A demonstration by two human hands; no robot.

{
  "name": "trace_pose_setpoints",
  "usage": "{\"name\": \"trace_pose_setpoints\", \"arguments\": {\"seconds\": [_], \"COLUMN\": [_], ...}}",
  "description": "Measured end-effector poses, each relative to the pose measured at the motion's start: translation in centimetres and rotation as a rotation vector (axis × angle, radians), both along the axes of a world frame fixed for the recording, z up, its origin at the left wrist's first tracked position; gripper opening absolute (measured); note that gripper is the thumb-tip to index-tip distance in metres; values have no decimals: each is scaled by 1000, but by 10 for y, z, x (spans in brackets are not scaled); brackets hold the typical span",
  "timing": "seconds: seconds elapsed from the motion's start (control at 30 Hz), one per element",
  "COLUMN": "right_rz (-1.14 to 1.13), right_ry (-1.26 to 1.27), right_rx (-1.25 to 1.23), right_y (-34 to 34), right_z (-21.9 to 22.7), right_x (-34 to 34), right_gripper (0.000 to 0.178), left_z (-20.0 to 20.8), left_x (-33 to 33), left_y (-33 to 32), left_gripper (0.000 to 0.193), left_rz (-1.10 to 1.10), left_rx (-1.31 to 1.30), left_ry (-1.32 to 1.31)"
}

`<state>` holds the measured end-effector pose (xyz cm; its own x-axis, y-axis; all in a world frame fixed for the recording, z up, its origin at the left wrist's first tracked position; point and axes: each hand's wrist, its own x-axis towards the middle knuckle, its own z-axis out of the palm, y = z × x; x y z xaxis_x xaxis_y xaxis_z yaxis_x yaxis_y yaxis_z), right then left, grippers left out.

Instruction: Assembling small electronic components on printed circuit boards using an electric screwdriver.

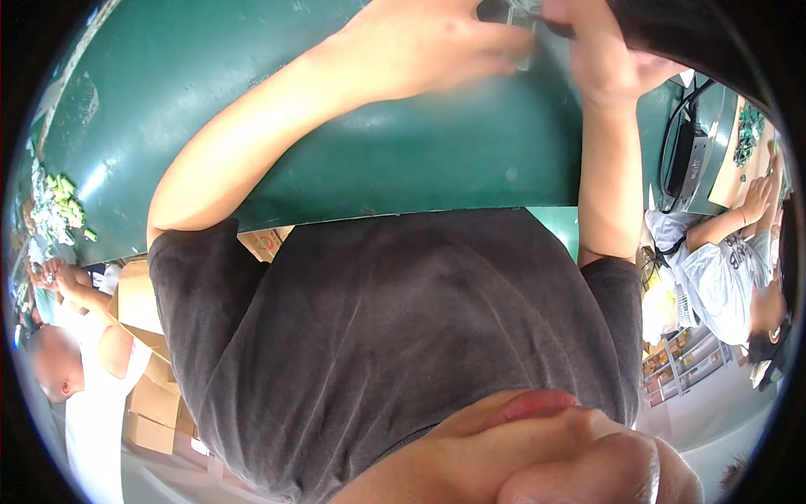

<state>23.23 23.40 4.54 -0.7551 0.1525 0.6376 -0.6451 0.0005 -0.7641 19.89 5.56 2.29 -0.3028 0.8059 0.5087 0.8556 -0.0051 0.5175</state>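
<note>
Near the top edge my left hand [428,50] is closed, its curled fingers blurred by motion around a small clear plastic piece [524,57]. The exact shape of the piece is hard to make out. Just to the right, my right hand [606,63] reaches up with a fingertip close to the same piece. Most of its fingers are smeared or cut off by the frame, so its grip is unclear. Both hands are over the green tabletop [420,155].
A black power adapter with a cable [690,160] lies right of my right forearm. Small green parts [747,134] sit on a board beyond it. Yellow-green and clear pieces [63,202] are piled far left. Co-workers sit at both sides; cardboard boxes [151,412] stand behind left.
</note>
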Motion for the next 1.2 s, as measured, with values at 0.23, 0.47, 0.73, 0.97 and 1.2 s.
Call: {"name": "trace_pose_setpoints", "arguments": {"seconds": [0.23,0.47,0.73,0.97,1.2], "right_rz": [-10,-73,46,128,197], "right_ry": [116,142,-13,-42,-53], "right_rx": [105,-164,-99,-21,-250], "right_y": [14,6,12,22,53], "right_z": [-20,5,-13,4,16], "right_x": [0,11,16,20,29], "right_gripper": [82,82,44,57,54], "left_z": [-2,33,47,30,33], "left_x": [5,-21,-207,-264,-253], "left_y": [-2,-7,-20,17,50], "left_gripper": [24,28,59,75,70], "left_rz": [93,190,534,345,431], "left_rx": [-113,-201,-262,-302,-226], "left_ry": [0,-74,15,299,224]}}
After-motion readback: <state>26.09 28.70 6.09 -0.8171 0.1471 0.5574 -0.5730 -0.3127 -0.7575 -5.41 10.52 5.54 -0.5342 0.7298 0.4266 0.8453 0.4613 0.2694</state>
